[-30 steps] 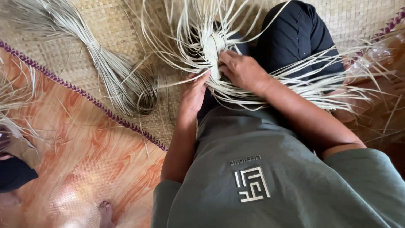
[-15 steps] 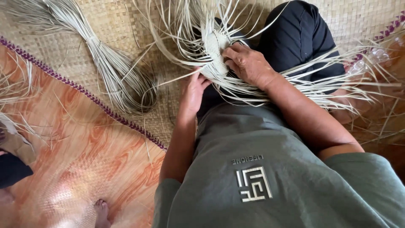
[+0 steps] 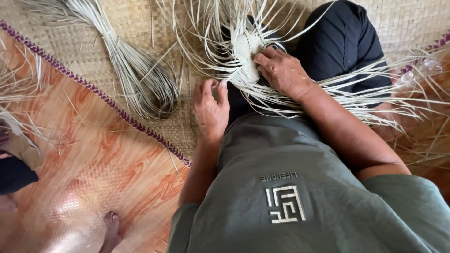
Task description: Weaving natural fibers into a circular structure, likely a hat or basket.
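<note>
A small woven patch (image 3: 245, 46) of pale strips rests on my lap over the black trousers (image 3: 342, 42), with long loose strips (image 3: 356, 93) fanning out all around it. My right hand (image 3: 283, 71) lies on the patch's right edge, fingers bent and gripping it with the strips under the palm. My left hand (image 3: 211, 108) is just below and left of the patch. Its fingers are curled and its thumb and fingertips pinch a strip at the patch's lower edge.
A tied bundle of long strips (image 3: 140, 79) lies looped on the woven floor mat (image 3: 84, 51) with its purple stitched border. Left of it is an orange wood-pattern floor (image 3: 93, 168). Another person's bare foot (image 3: 110, 229) and dark clothing (image 3: 14, 173) are at the left.
My left hand has drawn back down from the patch and curled its fingers. My right hand stays on the patch, shifted slightly right as the view moved.
</note>
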